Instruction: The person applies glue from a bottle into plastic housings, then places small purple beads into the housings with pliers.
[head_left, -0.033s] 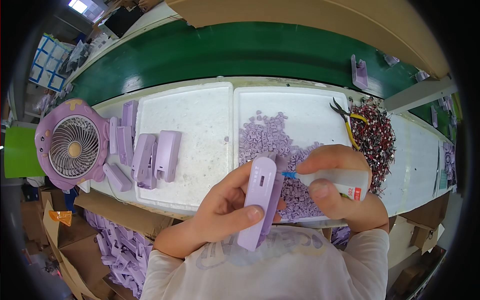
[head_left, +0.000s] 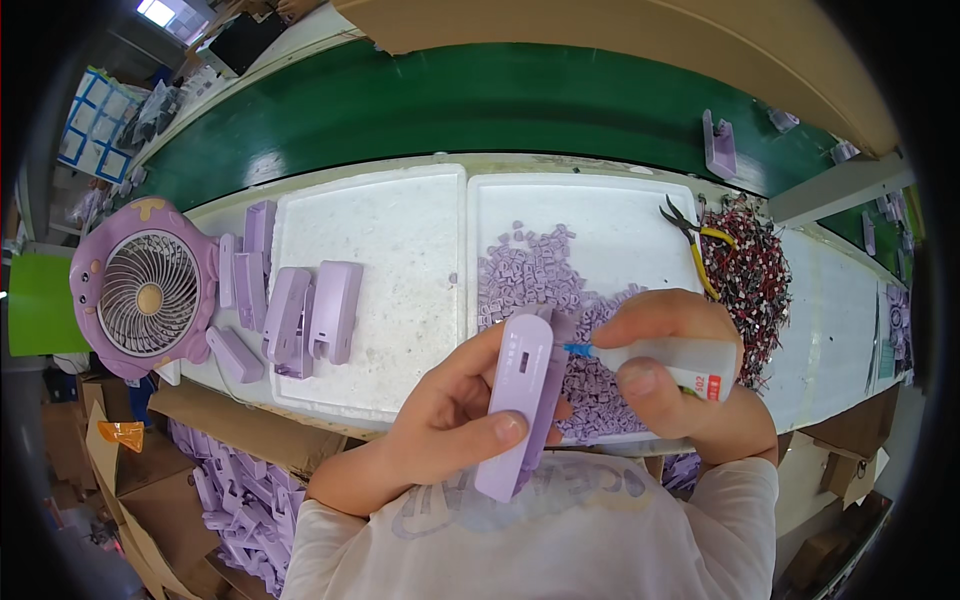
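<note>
My left hand point(head_left: 455, 415) grips a long lilac plastic housing point(head_left: 518, 400), tilted upright in front of my chest with its hollow side facing right. In my right hand point(head_left: 672, 345) is a white glue bottle point(head_left: 695, 368) with a red mark, lying on its side. Its blue nozzle tip point(head_left: 578, 350) points left into the upper end of the housing's hollow; whether it touches the inside is hidden. Behind and below both hands, a heap of small lilac plastic pieces point(head_left: 530, 270) covers part of a white foam tray point(head_left: 625, 215).
Several lilac housings point(head_left: 338, 312) rest on the left foam tray point(head_left: 390, 220), beside a lilac fan point(head_left: 148, 290). Yellow-handled pliers point(head_left: 697, 250) lie by a pile of red and black wired parts point(head_left: 745, 290). A carton point(head_left: 165, 500) of housings stands lower left; a green belt point(head_left: 450, 100) runs behind.
</note>
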